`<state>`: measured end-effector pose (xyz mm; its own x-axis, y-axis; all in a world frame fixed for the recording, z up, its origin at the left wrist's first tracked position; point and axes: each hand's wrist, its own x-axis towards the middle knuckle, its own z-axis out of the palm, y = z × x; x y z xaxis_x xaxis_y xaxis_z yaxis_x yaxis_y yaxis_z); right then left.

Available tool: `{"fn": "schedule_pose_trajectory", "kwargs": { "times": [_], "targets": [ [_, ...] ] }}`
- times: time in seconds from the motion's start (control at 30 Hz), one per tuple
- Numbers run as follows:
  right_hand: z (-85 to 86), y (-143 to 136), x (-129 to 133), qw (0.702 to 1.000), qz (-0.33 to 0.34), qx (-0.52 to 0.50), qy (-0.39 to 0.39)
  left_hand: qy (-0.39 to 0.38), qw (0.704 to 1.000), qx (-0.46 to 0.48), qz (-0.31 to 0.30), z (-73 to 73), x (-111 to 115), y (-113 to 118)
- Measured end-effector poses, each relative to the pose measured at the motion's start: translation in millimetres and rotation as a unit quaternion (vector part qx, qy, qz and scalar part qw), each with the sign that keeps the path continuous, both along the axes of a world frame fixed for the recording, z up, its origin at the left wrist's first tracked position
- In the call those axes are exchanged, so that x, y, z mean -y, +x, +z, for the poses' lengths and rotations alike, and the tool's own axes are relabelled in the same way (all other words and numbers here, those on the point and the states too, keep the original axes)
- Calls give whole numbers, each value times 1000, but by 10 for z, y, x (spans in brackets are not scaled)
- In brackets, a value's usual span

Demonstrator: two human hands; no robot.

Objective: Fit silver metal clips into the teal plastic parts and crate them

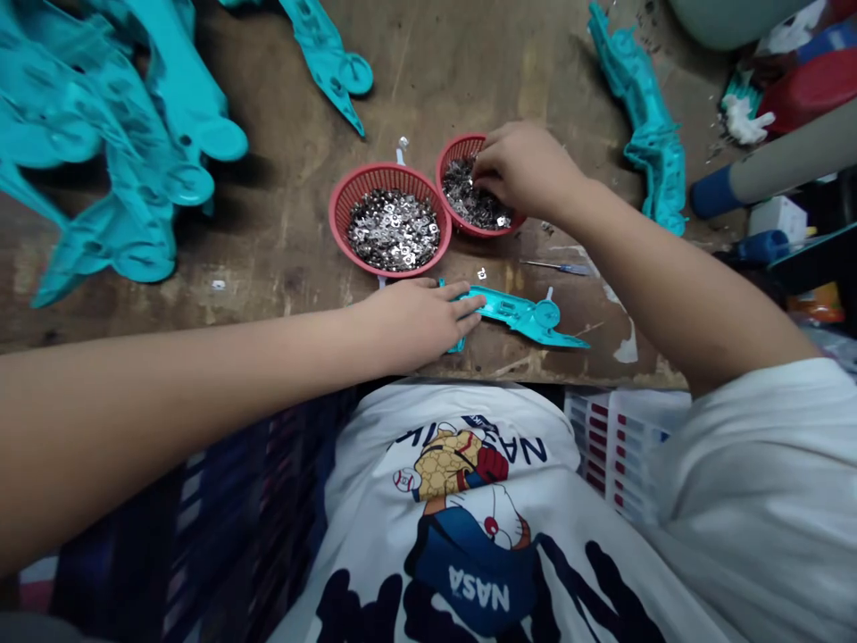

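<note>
One contoured plastic strip [510, 309] lies under spread left hand [423, 323]; right hand [526, 171] touches metal bits [467, 198], grip unclear.

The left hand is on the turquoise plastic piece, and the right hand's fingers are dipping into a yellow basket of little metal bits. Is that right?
Not quite: the basket is red, not yellow, as the head view shows. The right hand does dip into its metal bits, and the left hand is on the turquoise plastic piece.

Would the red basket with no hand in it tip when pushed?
Probably not: the red basket looks wide, its load spread across it. It may feel heavy, holding so many metal pieces. They look loose, so some might spill.
</note>
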<state>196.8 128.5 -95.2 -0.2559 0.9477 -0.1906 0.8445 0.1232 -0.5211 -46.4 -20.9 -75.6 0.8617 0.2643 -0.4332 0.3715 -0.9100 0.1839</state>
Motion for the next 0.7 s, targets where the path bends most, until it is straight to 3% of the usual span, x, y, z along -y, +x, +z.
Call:
{"fn": "schedule_pose_trajectory", "kwargs": {
  "times": [0.13,0.3,0.47,0.7],
  "targets": [
    [104,69,43,993,67,96,-6,-16,999,-35,-2,100,-29,7],
    [100,64,35,994,71,88,7,-20,999,-28,6,98,-25,17],
    [93,77,-4,998,42,41,29,-35,999,-32,24,116,-16,23],
    [178,189,61,994,-81,-72,23,-26,999,-28,13,112,-21,9]
  ]
}}
